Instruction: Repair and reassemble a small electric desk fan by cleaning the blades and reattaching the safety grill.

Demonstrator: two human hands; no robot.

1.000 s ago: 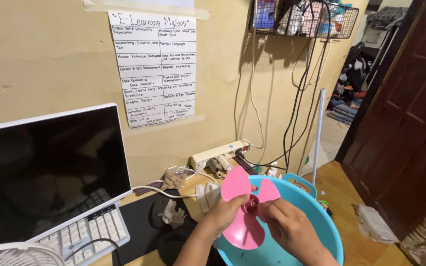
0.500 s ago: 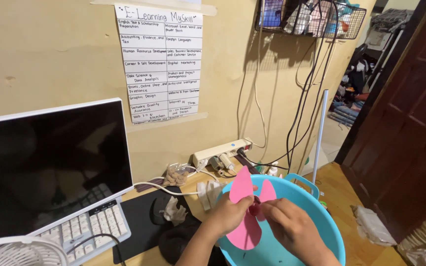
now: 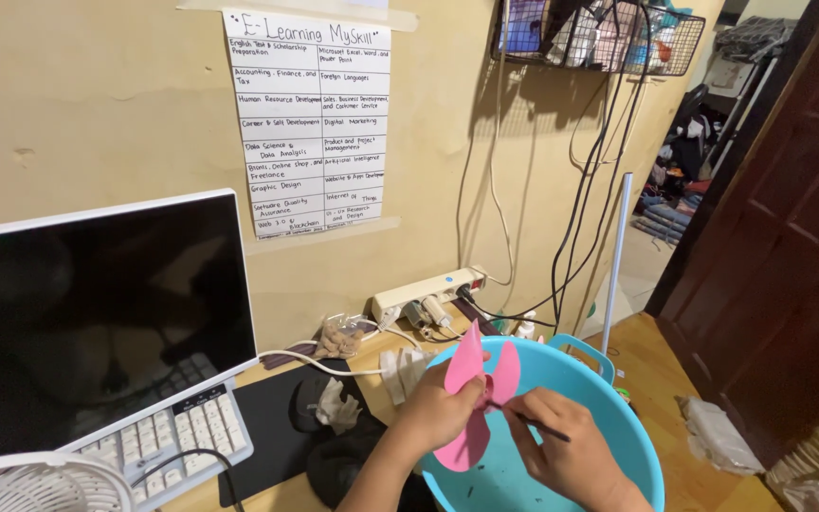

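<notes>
**A:** Edges and clearance?

**B:** Both hands work over a blue tub (image 3: 618, 408) at the right end of the surface (image 3: 372, 365). The tub's rim lies just beside a power strip (image 3: 426, 291) and hanging cables (image 3: 580, 218) at the wall. A dark door (image 3: 789, 237) stands on the right, with bare wooden floor (image 3: 656, 379) between it and the tub. To the left: a black mat (image 3: 272, 427), a keyboard (image 3: 168, 441) and a monitor (image 3: 97, 313).

**A:** The held thing and the fingers?

**B:** A pink fan blade (image 3: 476, 398) stands upright above the tub. The left hand (image 3: 438, 412) grips it, fingers closed round its left lobe. The right hand (image 3: 566, 450) has its fingers pinched narrow on a thin dark stick (image 3: 544, 429), whose tip meets the blade's hub.

**A:** Anything obscured?

**B:** The hub itself is too small to make out. The left fingers cover part of the blade. The bottom edge cuts off the tub and both forearms; a white fan grille (image 3: 11, 485) shows only in part, bottom left.
</notes>
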